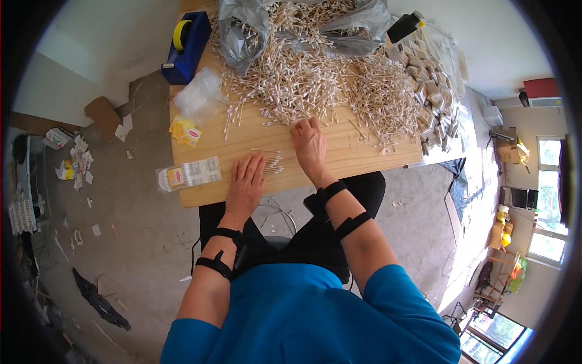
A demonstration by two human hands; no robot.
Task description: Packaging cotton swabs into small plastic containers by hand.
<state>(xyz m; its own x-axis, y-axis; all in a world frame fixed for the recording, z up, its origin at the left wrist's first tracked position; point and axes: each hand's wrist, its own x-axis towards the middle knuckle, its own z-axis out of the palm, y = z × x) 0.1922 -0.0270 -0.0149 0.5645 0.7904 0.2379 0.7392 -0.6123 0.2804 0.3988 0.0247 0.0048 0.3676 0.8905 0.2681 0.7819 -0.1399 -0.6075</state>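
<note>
A wooden table [339, 159] carries a big loose heap of cotton swabs [303, 82]. My left hand [247, 182] lies flat near the front edge, fingers spread, touching a small aligned bunch of swabs [271, 164]. My right hand [309, 142] rests at the heap's near edge with fingers curled; whether it holds swabs is hidden. A filled clear packet of swabs [189, 173] lies left of my left hand.
A blue tape dispenser [187, 45] stands at the far left corner, with clear bags [200, 94] and yellow labels [185, 130] nearby. Grey plastic bags [242, 30] lie at the back. Stacked small packets [430, 85] fill the right end. Scraps litter the floor [76, 161].
</note>
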